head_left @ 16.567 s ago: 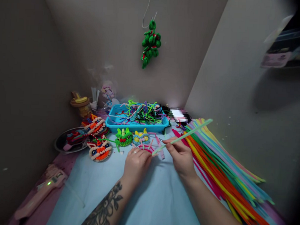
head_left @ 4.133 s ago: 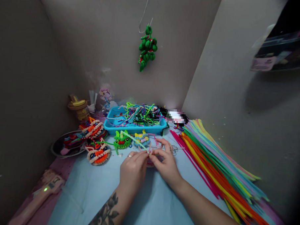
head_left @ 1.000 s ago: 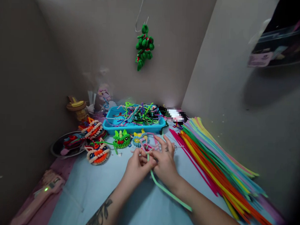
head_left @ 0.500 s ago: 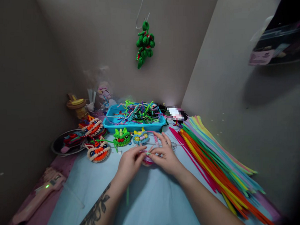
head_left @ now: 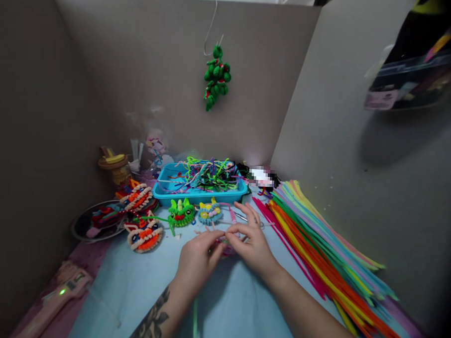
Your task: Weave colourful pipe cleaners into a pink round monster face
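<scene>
My left hand (head_left: 200, 251) and my right hand (head_left: 250, 242) meet over the blue cloth, thumbs and forefingers pinched together at a small pink pipe-cleaner piece (head_left: 229, 252). Most of that piece is hidden behind my fingers. A light green pipe cleaner (head_left: 195, 319) hangs down below my left hand, and its upper end is lost among the fingertips. Just beyond my hands lie a blue and yellow pipe-cleaner head (head_left: 209, 214) and a green dragon-like head (head_left: 181, 214). Scissors (head_left: 242, 217) lie partly behind my right hand.
A blue tray (head_left: 164, 200) piled with pipe-cleaner scraps stands at the back. Long coloured pipe cleaners (head_left: 319, 243) lie on the right. At left are orange and cream heads (head_left: 146, 237), a metal bowl (head_left: 79, 233) and a pink glue gun (head_left: 65, 289) with a green light.
The view has tipped up slightly, showing the partition's top edge. My fingertips have drawn closer together, hiding the green bit between them. More of the green pipe cleaner's hanging length shows.
</scene>
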`<state>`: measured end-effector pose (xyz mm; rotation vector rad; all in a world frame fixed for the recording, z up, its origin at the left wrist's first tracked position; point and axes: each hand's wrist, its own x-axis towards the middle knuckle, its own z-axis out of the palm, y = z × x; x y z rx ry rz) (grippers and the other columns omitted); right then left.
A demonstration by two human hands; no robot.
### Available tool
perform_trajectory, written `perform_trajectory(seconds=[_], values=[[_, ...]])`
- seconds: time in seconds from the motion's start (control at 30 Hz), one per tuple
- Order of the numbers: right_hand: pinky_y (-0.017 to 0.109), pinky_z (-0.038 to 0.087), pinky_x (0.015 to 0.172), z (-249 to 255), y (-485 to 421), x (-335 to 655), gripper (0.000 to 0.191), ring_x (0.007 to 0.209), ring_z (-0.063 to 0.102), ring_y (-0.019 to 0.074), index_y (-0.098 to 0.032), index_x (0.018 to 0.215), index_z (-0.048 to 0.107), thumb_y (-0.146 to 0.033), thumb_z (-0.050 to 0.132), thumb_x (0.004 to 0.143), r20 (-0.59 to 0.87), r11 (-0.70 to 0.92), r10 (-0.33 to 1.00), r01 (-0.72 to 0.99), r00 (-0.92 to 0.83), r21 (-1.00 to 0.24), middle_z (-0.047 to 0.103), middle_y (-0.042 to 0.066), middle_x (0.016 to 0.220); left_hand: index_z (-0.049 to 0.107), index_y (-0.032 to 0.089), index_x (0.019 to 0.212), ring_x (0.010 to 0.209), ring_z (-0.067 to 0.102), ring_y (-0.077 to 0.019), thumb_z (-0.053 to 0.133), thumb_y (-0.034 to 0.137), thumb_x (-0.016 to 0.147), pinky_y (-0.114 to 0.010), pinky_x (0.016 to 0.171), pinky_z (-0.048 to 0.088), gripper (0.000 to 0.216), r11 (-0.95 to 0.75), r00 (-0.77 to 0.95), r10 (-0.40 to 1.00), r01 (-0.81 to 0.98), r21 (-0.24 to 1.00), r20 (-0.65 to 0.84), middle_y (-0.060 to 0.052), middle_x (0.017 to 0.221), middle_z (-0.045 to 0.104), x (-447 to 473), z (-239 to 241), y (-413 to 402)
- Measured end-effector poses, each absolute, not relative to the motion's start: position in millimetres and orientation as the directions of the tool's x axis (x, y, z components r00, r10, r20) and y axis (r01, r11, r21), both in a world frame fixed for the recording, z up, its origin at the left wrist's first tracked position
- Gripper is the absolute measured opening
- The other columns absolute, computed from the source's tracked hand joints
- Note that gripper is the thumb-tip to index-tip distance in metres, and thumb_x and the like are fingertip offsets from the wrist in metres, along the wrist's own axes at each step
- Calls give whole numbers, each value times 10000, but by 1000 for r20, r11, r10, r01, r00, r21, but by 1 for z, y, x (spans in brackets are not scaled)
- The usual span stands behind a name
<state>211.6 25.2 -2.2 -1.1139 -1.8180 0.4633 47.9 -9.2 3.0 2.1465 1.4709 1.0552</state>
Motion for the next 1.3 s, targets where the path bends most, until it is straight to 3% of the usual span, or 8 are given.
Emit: perform_trajectory(seconds=[0.17, 0.43, 0.6, 0.77, 0.9, 0.97, 1.13, 1.3], values=[[518, 209, 1096, -1, 23, 211, 118, 1369, 200, 305, -240, 694, 706, -193, 612, 746, 516, 528, 838, 509, -181, -680, 405, 24, 1412, 717, 202, 875, 698, 624, -160, 545, 246, 865, -239, 633, 456, 177, -420, 202, 895, 686, 594, 399, -41, 741, 682, 48, 0, -7], [495, 211, 1097, 0, 24, 210, 120, 1357, 244, 306, -216, 651, 681, -187, 602, 736, 516, 494, 849, 511, -111, -703, 391, 37, 1425, 695, 204, 899, 675, 632, -156, 472, 260, 908, -231, 607, 429, 231, -488, 312, 809, 829, 273, 497, -45, 730, 678, 52, 2, -12], [492, 221, 1093, 0, 23, 207, 118, 1358, 249, 305, -208, 662, 683, -189, 597, 741, 522, 490, 849, 500, -86, -714, 370, 48, 1440, 685, 208, 862, 647, 609, -141, 446, 271, 920, -223, 587, 403, 254, -488, 311, 797, 837, 248, 518, -27, 696, 648, 54, 0, -10], [508, 187, 1111, 3, 23, 211, 123, 1387, 192, 312, -231, 700, 708, -235, 604, 764, 539, 524, 834, 472, -116, -709, 322, -2, 1479, 676, 193, 847, 644, 577, -137, 445, 253, 914, -225, 584, 388, 247, -450, 217, 837, 795, 407, 502, -24, 705, 612, 52, -3, -10], [448, 224, 1122, 4, 29, 222, 340, 1398, 211, 274, -258, 1142, 627, -320, 582, 811, 535, 510, 843, 390, -51, -767, 204, 34, 1530, 665, 176, 786, 659, 563, -145, 493, 229, 875, -231, 604, 394, 201, -343, 18, 886, 699, 628, 464, -18, 687, 599, 45, -2, -5], [435, 239, 1118, 1, 34, 225, 416, 1395, 232, 253, -251, 1226, 561, -344, 563, 821, 502, 470, 865, 347, 4, -812, 239, 68, 1514, 657, 172, 738, 652, 552, -149, 509, 237, 856, -235, 601, 394, 200, -298, -81, 892, 635, 713, 445, -14, 664, 591, 42, 0, -1], [471, 275, 1085, -10, 44, 223, 314, 1344, 332, 295, -225, 999, 688, -426, 623, 767, 306, 321, 947, 271, -100, -907, 374, 122, 1438, 652, 165, 699, 644, 545, -151, 541, 276, 821, -235, 593, 397, 200, -273, -149, 910, 487, 829, 387, -15, 667, 600, 39, 5, 4], [443, 274, 1080, -10, 45, 220, 309, 1370, 289, 276, -217, 913, 705, -480, 615, 778, 221, 247, 961, 152, -166, -957, 428, 128, 1399, 660, 165, 702, 638, 533, -148, 551, 292, 812, -234, 592, 392, 200, -271, -110, 934, 408, 872, 341, -9, 657, 584, 40, 3, 6]])
